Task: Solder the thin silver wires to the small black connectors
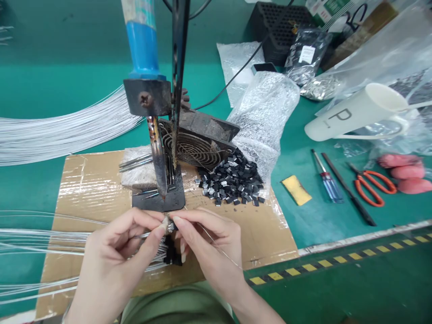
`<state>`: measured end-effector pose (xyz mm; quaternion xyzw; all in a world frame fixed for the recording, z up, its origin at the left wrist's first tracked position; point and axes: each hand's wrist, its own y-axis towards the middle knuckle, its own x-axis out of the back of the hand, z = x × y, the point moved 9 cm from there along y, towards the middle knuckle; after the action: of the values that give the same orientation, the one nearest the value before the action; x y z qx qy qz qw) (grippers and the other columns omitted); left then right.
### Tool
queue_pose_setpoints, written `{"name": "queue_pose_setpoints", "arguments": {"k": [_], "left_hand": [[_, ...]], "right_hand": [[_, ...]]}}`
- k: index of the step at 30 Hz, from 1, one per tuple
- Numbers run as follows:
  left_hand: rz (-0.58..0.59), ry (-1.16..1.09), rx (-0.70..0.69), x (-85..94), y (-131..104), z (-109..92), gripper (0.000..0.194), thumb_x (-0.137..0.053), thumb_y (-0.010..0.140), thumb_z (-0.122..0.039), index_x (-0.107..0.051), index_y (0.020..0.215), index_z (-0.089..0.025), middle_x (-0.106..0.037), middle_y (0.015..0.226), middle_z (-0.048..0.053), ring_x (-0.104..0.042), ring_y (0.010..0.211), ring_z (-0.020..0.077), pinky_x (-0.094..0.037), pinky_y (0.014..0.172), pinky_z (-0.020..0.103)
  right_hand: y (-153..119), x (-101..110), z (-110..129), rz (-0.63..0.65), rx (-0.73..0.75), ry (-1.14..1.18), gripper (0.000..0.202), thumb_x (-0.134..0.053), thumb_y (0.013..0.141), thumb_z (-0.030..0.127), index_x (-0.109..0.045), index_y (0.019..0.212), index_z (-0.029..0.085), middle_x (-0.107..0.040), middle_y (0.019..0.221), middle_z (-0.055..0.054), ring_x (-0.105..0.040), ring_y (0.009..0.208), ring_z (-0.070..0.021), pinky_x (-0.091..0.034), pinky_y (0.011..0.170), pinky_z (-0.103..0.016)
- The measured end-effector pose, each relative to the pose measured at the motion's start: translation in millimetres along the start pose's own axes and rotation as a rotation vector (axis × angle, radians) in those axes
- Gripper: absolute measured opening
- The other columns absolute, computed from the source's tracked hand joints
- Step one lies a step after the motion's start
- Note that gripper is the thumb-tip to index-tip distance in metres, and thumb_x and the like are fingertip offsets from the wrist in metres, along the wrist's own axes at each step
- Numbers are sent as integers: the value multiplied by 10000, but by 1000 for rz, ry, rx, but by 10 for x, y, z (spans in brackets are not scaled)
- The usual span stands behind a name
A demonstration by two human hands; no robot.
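Note:
My left hand (pixel 123 254) is closed, thumb and finger pinching the end of a thin white cable. Opposite it, fingertips nearly touching, my right hand (pixel 214 245) pinches a small black connector (pixel 173 222), largely hidden by the fingers. A thin solder wire (pixel 229 257) runs across my right hand. Just above both hands, a blue-handled soldering iron (pixel 143 49) points down from a clamp, its tip close to a black plate (pixel 175 200). Below the fingers lie several black connectors (pixel 173 254) on white cables (pixel 67 236) that stretch left.
A pile of black connectors (pixel 232 180) lies beside a dark fan (pixel 199 144) on the cardboard (pixel 87 180). A cable bundle (pixel 60 132) is at left. To the right are a yellow sponge (pixel 297 190), screwdriver (pixel 328 177), orange-handled cutters (pixel 373 186) and white mug (pixel 354 112).

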<state>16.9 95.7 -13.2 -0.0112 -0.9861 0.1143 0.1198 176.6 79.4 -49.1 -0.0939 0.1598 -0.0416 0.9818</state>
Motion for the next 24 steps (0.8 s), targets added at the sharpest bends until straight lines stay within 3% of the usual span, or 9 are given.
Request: {"name": "queue_pose_setpoints", "arguments": {"k": [6, 11, 15, 17, 19, 21, 24], "left_hand": [[-6, 34, -8, 35, -18, 34, 109, -792, 854, -240, -807, 749, -263, -824, 810, 4, -752, 644, 113, -600, 602, 124], [-60, 81, -18, 58, 24, 3, 108, -776, 832, -221, -788, 731, -257, -839, 853, -1, -727, 633, 89, -563, 580, 101], [-99, 78, -35, 66, 70, -64, 112, -778, 783, -227, -769, 672, -235, -847, 812, 22, -735, 628, 107, -565, 576, 113], [-100, 76, -37, 58, 90, -79, 125, -774, 778, -226, -763, 654, -232, -844, 796, 25, -738, 631, 111, -567, 580, 117], [-101, 79, -40, 57, 105, -83, 118, -775, 773, -221, -770, 656, -233, -845, 797, 22, -728, 612, 104, -557, 563, 113], [-107, 78, -40, 68, 118, -75, 106, -774, 774, -218, -781, 670, -235, -849, 810, 23, -733, 618, 106, -561, 565, 114], [-112, 71, -47, 89, 139, -73, 105, -767, 787, -214, -788, 687, -240, -844, 803, 14, -741, 630, 105, -565, 576, 109]], "right_hand": [[-21, 26, 23, 13, 52, -108, 175, -716, 1026, 260, -887, 1037, 291, -659, 749, 17, -595, 544, -91, -503, 511, -202], [-110, 69, 135, 33, 215, -352, 423, -371, 1165, 353, -736, 1358, 263, -599, 898, -26, -616, 753, -169, -552, 704, -312], [-120, 106, 149, 24, 214, -352, 339, -370, 1150, 251, -572, 1420, 293, -591, 765, 44, -549, 626, -145, -476, 625, -279], [-112, 127, 185, 9, 232, -360, 242, -415, 1125, 213, -571, 1291, 295, -542, 701, 75, -489, 569, -131, -411, 569, -261], [-99, 150, 224, -10, 245, -408, 155, -452, 1098, 200, -563, 1014, 269, -479, 695, 69, -449, 580, -130, -364, 556, -267], [-83, 147, 257, 0, 254, -457, 258, -464, 1082, 188, -476, 832, 249, -455, 724, 50, -452, 638, -139, -378, 605, -282], [-60, 102, 312, 48, 281, -421, 260, -491, 1067, 154, -503, 822, 239, -556, 816, 20, -546, 759, -152, -462, 723, -298]]}}
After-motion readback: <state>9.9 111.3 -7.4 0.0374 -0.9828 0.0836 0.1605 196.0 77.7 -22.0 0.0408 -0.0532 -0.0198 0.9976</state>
